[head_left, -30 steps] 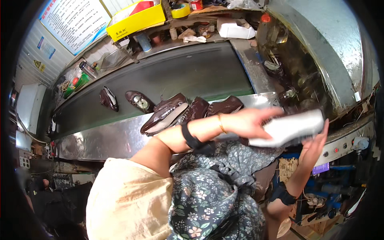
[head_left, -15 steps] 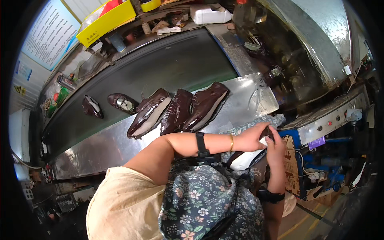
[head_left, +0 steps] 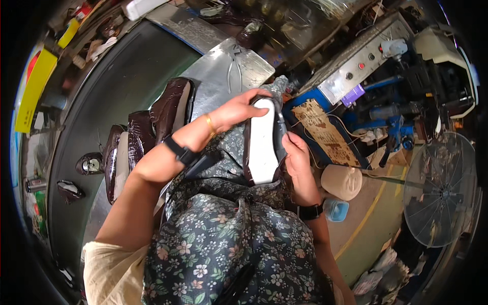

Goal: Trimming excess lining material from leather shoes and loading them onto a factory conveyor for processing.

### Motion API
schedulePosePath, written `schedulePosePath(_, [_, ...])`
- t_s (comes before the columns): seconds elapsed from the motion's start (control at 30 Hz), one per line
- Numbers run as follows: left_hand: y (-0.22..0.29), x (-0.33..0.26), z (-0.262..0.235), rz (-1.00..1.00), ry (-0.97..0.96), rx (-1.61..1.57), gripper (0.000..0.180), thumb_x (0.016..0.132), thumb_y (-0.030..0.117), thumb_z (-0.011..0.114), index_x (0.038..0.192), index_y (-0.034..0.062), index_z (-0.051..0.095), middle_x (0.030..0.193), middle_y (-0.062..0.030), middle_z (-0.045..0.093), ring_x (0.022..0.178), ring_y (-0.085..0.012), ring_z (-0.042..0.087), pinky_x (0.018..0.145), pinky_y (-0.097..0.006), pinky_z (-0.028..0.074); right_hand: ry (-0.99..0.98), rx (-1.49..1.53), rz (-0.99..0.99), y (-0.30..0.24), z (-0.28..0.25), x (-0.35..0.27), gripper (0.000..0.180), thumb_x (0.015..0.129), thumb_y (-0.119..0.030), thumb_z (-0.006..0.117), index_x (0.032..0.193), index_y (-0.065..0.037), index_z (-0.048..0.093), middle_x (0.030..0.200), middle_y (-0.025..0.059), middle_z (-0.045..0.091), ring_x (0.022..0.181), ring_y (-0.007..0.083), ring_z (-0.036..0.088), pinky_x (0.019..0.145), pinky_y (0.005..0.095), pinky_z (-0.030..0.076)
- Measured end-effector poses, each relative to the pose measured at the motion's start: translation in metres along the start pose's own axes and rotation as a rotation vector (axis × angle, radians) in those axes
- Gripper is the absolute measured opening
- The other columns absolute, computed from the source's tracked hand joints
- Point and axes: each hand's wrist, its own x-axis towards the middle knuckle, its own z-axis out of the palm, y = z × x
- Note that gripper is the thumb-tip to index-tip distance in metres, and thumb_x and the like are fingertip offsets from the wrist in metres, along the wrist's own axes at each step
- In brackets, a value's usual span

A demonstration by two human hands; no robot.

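Note:
A dark maroon shoe (head_left: 262,145) rests bottom up on my apron-covered lap, its white underside facing me. My left hand (head_left: 239,111) grips its far end, with the thumb lying on the white surface. On the right side, my right hand (head_left: 297,154) pinches a dark edge piece that stands off the shoe; whether this is lining or a separate strip I cannot tell. To the left, shiny maroon shoes (head_left: 170,109) stand side by side on the metal tabletop (head_left: 211,76). A pair of pliers (head_left: 234,74) lies near that tabletop's far corner.
A black conveyor belt (head_left: 127,66) runs along the left, carrying smaller shoe pieces (head_left: 70,191). At right stand a blue-framed machine with a button panel (head_left: 351,71), a beige bucket (head_left: 341,182), a blue container (head_left: 335,209) and a wire-guarded fan (head_left: 441,192).
My view has swung to the right. The shoe has turned so its white underside faces me lengthwise. My hands, formerly close together at its far end, are apart, the right one lower along its side.

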Motion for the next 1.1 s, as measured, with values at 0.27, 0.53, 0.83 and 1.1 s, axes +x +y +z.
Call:
schedulePosePath(0.27, [-0.024, -0.012, 0.017, -0.043, 0.103, 0.06, 0.041, 0.091, 0.007, 0.062, 0.13, 0.0066, 0.047, 0.108, -0.0024, 0.057, 0.101, -0.0103, 0.051, 0.089, -0.026, 0.044, -0.02, -0.314, 0.267, 0.028, 0.03, 0.003, 0.066, 0.104, -0.05, 0.019, 0.124, 0.0, 0.057, 0.104, 0.0152, 0.067, 0.094, 0.0238, 0.067, 0.082, 0.0372, 0.054])
schedulePosePath(0.53, [-0.025, 0.007, 0.009, 0.054, 0.125, 0.308, 0.041, 0.091, 0.008, 0.063, 0.129, 0.0038, 0.047, 0.109, -0.0036, 0.058, 0.1, -0.0116, 0.052, 0.089, -0.026, 0.045, 0.207, -1.761, -0.528, 0.0, 0.05, 0.022, 0.026, 0.093, -0.017, 0.05, 0.075, 0.0, 0.056, 0.059, 0.0164, 0.059, 0.049, 0.0369, 0.059, 0.048, 0.0436, 0.05])
schedulePosePath(0.83, [-0.014, -0.001, 0.024, -0.146, 0.052, 0.043, 0.052, 0.091, 0.013, 0.065, 0.137, 0.0019, 0.044, 0.116, -0.0084, 0.059, 0.107, -0.0148, 0.054, 0.092, -0.028, 0.045, -0.038, -0.475, -0.121, 0.04, 0.013, -0.036, 0.049, 0.104, -0.031, 0.039, 0.139, 0.003, 0.038, 0.126, 0.0111, 0.056, 0.112, 0.018, 0.054, 0.093, 0.0307, 0.045])
schedulePosePath(1.1, [0.003, -0.039, 0.031, -0.099, 0.549, 1.62, 0.039, 0.097, 0.031, 0.045, 0.079, 0.0022, 0.065, 0.075, -0.0193, 0.068, 0.065, -0.0355, 0.068, 0.058, -0.044, 0.055, 0.021, -0.552, -0.093, 0.047, 0.065, 0.009, 0.064, 0.101, -0.037, 0.046, 0.143, 0.007, 0.025, 0.128, 0.0249, 0.052, 0.117, 0.0301, 0.052, 0.099, 0.0355, 0.042])
